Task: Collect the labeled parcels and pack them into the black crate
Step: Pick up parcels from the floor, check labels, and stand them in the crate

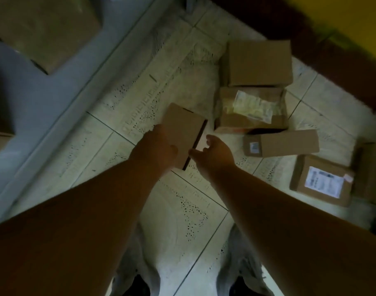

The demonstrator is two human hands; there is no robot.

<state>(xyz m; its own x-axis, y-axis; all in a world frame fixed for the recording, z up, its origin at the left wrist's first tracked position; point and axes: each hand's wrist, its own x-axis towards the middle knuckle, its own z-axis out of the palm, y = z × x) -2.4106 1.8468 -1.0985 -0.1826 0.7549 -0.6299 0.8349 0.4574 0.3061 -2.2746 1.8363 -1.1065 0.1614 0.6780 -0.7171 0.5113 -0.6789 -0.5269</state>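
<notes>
We hold a small plain cardboard box (183,129) tilted above the floor. To its right lie four more: a plain box (259,63), a box with a crumpled label (250,108), a long box (289,143), and a white-labelled box (321,180).

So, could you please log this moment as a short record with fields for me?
left hand: left hand holds a small plain cardboard box above the floor
right hand: right hand open beside the box's edge; contact unclear
parcels on floor: plain box, open box with papers, long box with small label, labeled parcel
surface: tiled floor
black crate: not in view
</notes>
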